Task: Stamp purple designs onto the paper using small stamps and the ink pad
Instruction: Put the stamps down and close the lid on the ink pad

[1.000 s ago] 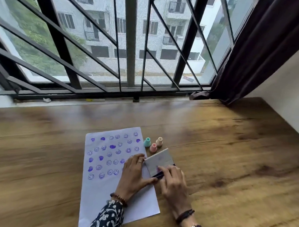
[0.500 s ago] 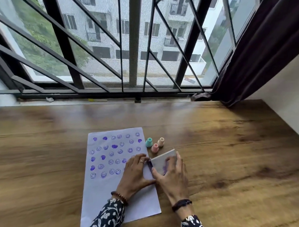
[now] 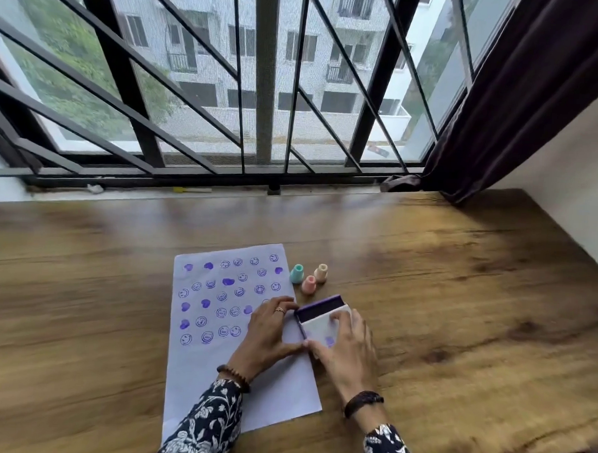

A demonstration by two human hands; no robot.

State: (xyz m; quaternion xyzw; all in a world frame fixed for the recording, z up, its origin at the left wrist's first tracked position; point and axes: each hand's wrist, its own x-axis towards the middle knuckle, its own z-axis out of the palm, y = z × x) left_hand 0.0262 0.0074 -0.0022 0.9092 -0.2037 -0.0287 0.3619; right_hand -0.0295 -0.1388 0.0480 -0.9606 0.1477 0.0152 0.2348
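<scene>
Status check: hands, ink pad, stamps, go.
Both hands, left and right, on ink pad, lid part open. Three stamps standing untouched beside paper. Nothing blocking.

A wooden table (image 3: 424, 300) runs up to a window (image 3: 262, 87) with black bars (image 3: 125, 81). A dark curtain (image 3: 522, 99) hangs at the right, beside a white wall (image 3: 567, 176). Outside stands a pale building (image 3: 258, 36).

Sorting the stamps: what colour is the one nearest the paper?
Teal stamp, clearest in the head view.
</scene>
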